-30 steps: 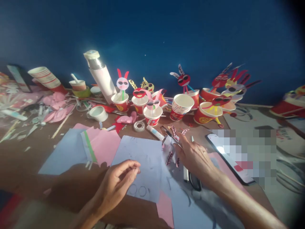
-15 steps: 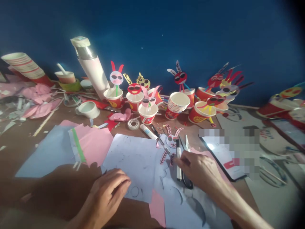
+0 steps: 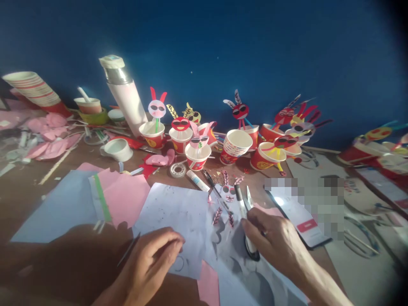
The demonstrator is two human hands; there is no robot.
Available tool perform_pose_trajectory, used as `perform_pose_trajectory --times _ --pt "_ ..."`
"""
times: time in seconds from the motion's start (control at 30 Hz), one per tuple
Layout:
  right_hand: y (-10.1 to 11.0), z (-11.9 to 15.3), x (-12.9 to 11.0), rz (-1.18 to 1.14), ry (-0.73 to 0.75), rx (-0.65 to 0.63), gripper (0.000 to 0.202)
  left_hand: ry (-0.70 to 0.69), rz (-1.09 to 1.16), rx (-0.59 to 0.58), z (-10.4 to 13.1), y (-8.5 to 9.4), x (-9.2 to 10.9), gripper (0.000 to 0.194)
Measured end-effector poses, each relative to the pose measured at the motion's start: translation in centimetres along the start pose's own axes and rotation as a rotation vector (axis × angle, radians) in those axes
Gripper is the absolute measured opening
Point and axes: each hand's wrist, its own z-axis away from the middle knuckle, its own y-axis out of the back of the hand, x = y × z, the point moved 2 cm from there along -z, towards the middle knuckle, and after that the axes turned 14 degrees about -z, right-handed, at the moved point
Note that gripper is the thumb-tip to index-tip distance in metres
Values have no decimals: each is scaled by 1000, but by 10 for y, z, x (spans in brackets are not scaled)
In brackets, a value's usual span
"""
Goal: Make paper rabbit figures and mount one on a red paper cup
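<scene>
1. Brown tabletop (image 3: pixel 25 204) underneath everything, with cups (image 3: pixel 235 148) ranged along the far side.
2. White sheet (image 3: pixel 178 210) flat between both hands, marked near the close edge with a drawn circle.
3. Right hand (image 3: pixel 270 229) clearly nearer to the scissors and marker: grip narrow, thumb and fingers directly over both. Cannot tell whether closed on either or merely resting there.
4. Left hand (image 3: pixel 156 255) at the sheet's near left part, well apart from the scissors; grip narrow, fingers curled inward, palm hidden. Cannot tell if empty or full.
5. Scissors (image 3: pixel 249 196) under the right fingers, long axis running away from the body: blades toward the cups, black loops at the near end, just below the thumb.
6. Marker (image 3: pixel 240 199) just left of the blades, roughly parallel, dark end farthest away.
7. Pen (image 3: pixel 212 183) farther left, slanting, far end leaning leftward.
8. Leaf strips (image 3: pixel 217 216) left of the right thumb, apart from it.
</scene>
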Motion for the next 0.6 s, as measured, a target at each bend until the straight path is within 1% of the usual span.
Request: perform_pose_trajectory --times 0.03,0.07,0.13,0.23,0.27,0.37,0.47,0.6 --pt "-2 3 -7 -121 16 -66 25 73 101 -43 -4 -2 5 23" --pt "-5 5 -14 -228 38 -133 22 115 213 -99 -10 -4 11 26" --pt "-14 9 -26 -371 82 -243 17 92 405 -163 -23 -9 22 38" --pt "-25 10 -34 -473 92 -297 18 55 548 -188 -41 -11 28 47" --pt "-28 9 -33 -495 82 -298 19 56 556 -192 -46 -11 27 45" --pt "-32 9 -28 -578 52 -280 20 82 552 -189 -53 -9 21 31" --pt "-28 10 -19 -745 2 -169 23 96 613 -195 -53 -10 16 24" --pt "-26 10 -15 -1095 -16 -40 30 101 730 -240 -50 -19 15 24"
